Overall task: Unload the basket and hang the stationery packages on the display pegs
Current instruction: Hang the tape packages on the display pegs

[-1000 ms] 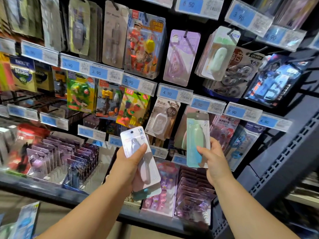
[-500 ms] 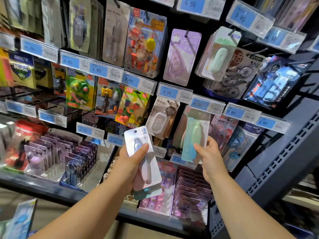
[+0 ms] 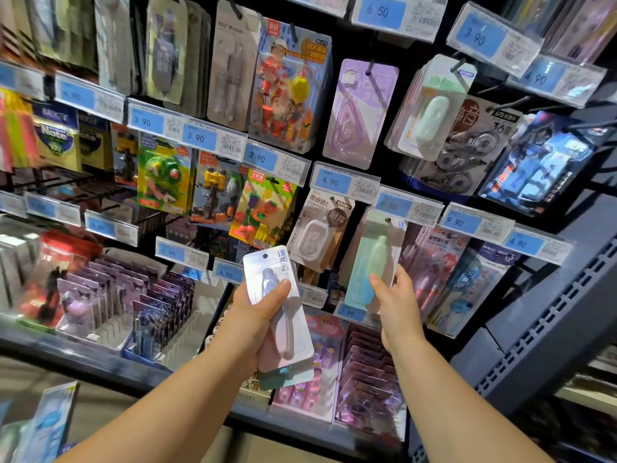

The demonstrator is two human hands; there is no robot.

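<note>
Nearest, the left hand (image 3: 257, 315) grips a white package (image 3: 293, 342) held upright below the display. The thumb is clamped across its front and the fingers are wrapped behind. A second package (image 3: 283, 379) shows as a teal edge beneath the first. In my judgement this is stock waiting its turn, held low to keep the working area free.

Further in, the right hand (image 3: 400, 305) pinches the mint-green package (image 3: 370, 262) at its lower right edge. The thumb (image 3: 377, 282) lies on the front and the fingers are curled behind. Gripping low leaves the card's top free for hanging.

The hang hole sits at the peg (image 3: 388, 220), just under the 6.50 price label (image 3: 405, 205). Whether the hole is threaded onto the peg cannot be confirmed.

Beyond, similar packages hang on the same hook behind the held one. The basket is not in view.
</note>
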